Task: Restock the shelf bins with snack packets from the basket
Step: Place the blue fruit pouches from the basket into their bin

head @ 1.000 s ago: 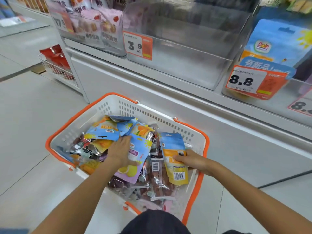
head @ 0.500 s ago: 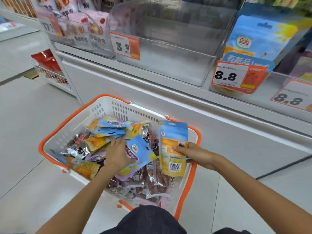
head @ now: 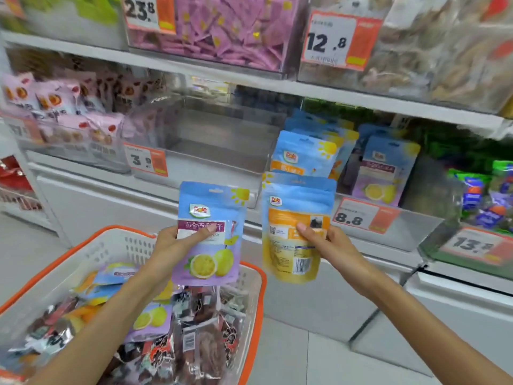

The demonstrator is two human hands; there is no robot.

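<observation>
Now each hand (head: 173,245) (head: 330,244) holds a packet (head: 211,234) (head: 294,232).

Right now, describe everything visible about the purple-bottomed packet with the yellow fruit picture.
The purple packet is a flat, glossy pouch that looks like plastic film. Its top is blue with a sun and a Dole logo, a maroon label band crosses the middle, and cut yellow-green fruit is printed on the lilac bottom. It is upright, front to the camera, held above the basket's far rim. The left hand grips its left edge, thumb across the label. Nothing else touches it.
</observation>
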